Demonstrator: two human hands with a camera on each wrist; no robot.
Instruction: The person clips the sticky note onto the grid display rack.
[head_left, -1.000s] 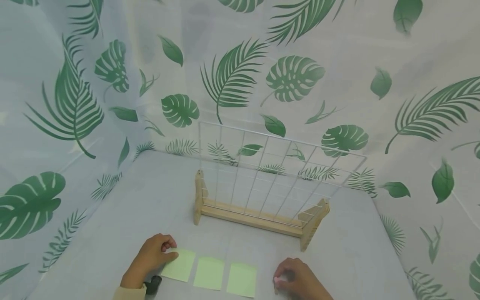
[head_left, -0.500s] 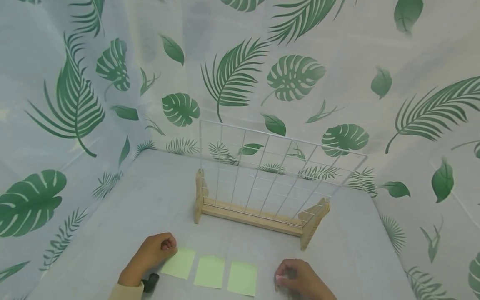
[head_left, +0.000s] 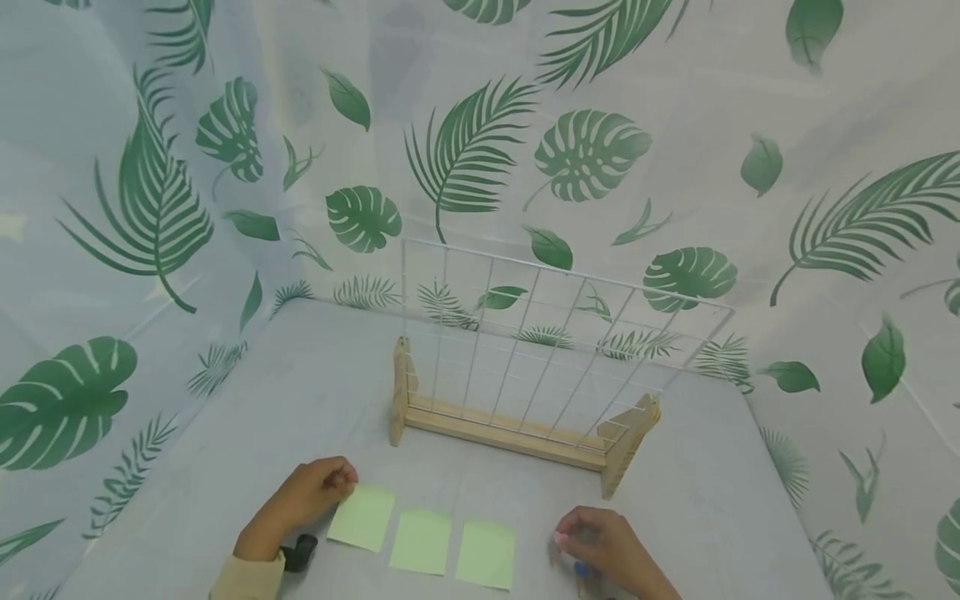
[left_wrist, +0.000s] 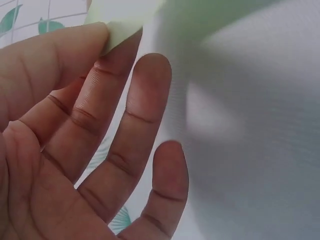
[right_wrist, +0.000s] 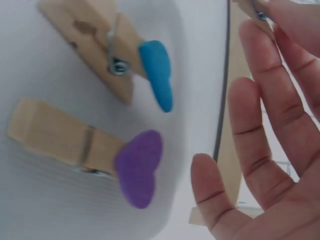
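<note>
My left hand (head_left: pixel 303 500) pinches the far left corner of the leftmost sticky note (head_left: pixel 362 517); in the left wrist view, thumb and forefinger close on the pale green corner (left_wrist: pixel 117 30) while the other fingers (left_wrist: pixel 145 100) hang loose and straight. My right hand (head_left: pixel 603 550) sits at about four o'clock from the row of notes, and in the right wrist view it seems to pinch a wooden clothespin (right_wrist: pixel 252 10) at the top edge, though only a sliver of it shows, so I can't be sure of the hold.

Two more clothespins lie on the tabletop (head_left: pixel 225 433) under that hand: one with a blue tip (right_wrist: pixel 117 60) and one with a purple heart (right_wrist: pixel 87 150), just beside each other and not touching.

The other two sticky notes, the middle one (head_left: pixel 421 542) and the right one (head_left: pixel 486 554), lie flat in a row with the first. The wire grid (head_left: pixel 540 333) in its wooden stand (head_left: pixel 510 433) stands at twelve o'clock from the notes, well apart from them, and nothing hangs on it.

As I judge it, the work has barely begun: no note is on the grid, one note is only just being lifted at its corner, and all three are left to hang.
</note>
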